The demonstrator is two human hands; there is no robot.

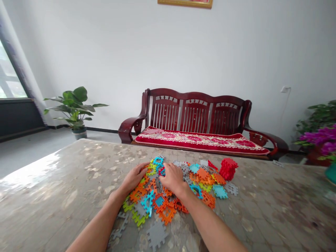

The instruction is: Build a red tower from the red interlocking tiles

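Observation:
A loose pile of notched plastic interlocking tiles lies on the table, in orange, blue, yellow-green, grey and red. At the pile's left edge rests my left hand (135, 177), fingers stretched out over a yellow-green tile (151, 169) and holding nothing that shows. My right hand (172, 177) is over the middle of the pile, its fingers bent down. A red tile (162, 171) shows between its thumb and forefinger; most of that tile is hidden. Just beyond the hands are blue tiles (158, 160). Closer to me lie an orange tile (167, 214) and a grey tile (156, 234).
A stack of red tiles (228, 168) stands right of the pile. The table (65, 196) has a patterned, shiny cover. Behind it is a dark red wooden bench (196, 112) with a floral cushion (202, 140). Potted plants (76, 108) stand left and right.

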